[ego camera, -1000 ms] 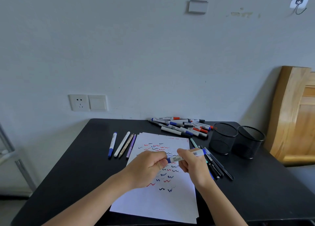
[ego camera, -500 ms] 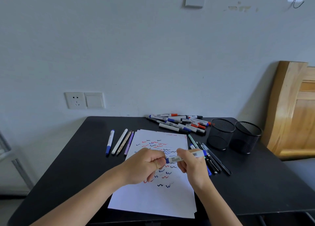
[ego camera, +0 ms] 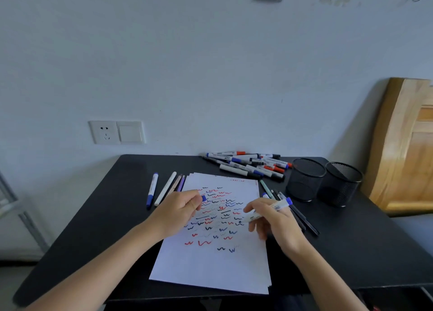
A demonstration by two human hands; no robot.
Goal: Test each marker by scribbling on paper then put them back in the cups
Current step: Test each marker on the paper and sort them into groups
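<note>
Now right hand [ego camera: 275, 224] grips marker [ego camera: 280, 205] while left hand [ego camera: 178, 211] apparently pinches its blue cap [ego camera: 203, 198].

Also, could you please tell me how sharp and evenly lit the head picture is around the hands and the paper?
Head view: soft, even light with no glare on the paper, whose scribbles read clearly; the right hand and its marker are slightly motion-blurred, the left hand with the blue cap less so; wide-angle distortion bows the table edges.
</note>
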